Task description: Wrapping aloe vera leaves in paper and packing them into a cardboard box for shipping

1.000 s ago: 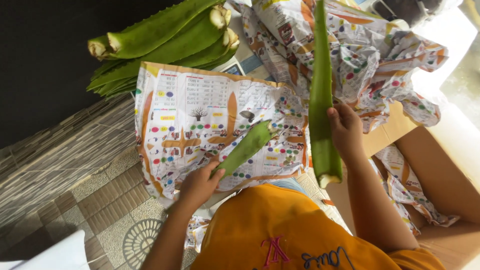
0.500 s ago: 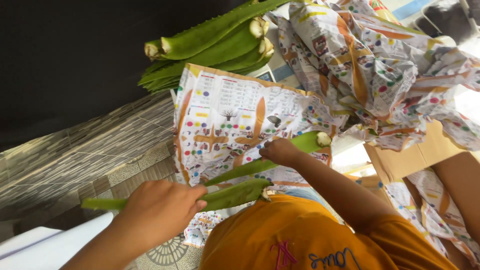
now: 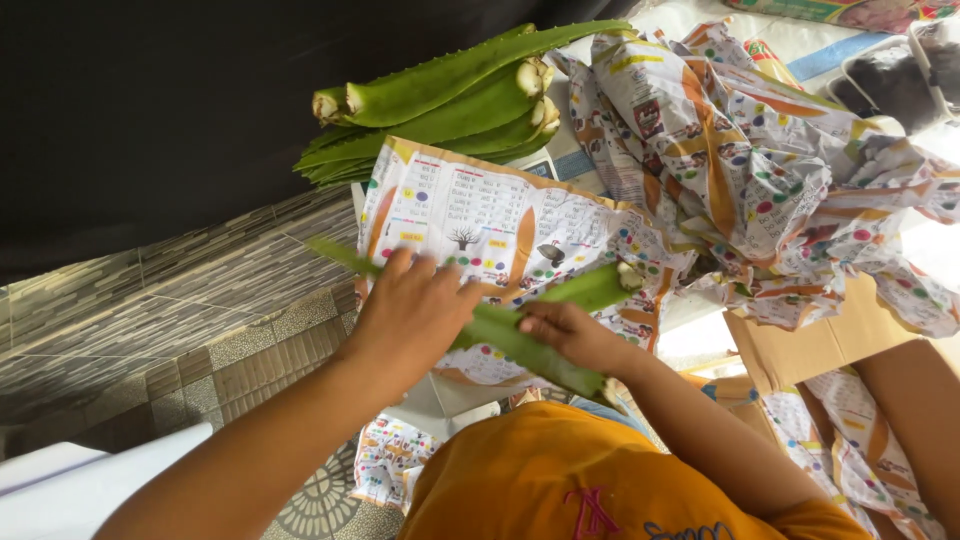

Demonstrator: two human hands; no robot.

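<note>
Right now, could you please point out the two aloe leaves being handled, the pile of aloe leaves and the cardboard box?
aloe leaves in hand [image 3: 530,345], head view, middle of the lower leaf.
pile of aloe leaves [image 3: 440,85], head view, top leaf's broad face.
cardboard box [image 3: 800,345], head view, its bare flap.

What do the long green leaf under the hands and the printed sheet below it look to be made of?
Green leaf: fleshy plant matter, likely aloe, smooth waxy skin, pale cut end. Printed sheet: thin paper, matte, creased and crumpled at the edges. Left hand and right hand press on the leaf.

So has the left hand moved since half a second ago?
Yes. The left hand went up onto the printed paper sheet, from below its lower edge.
</note>
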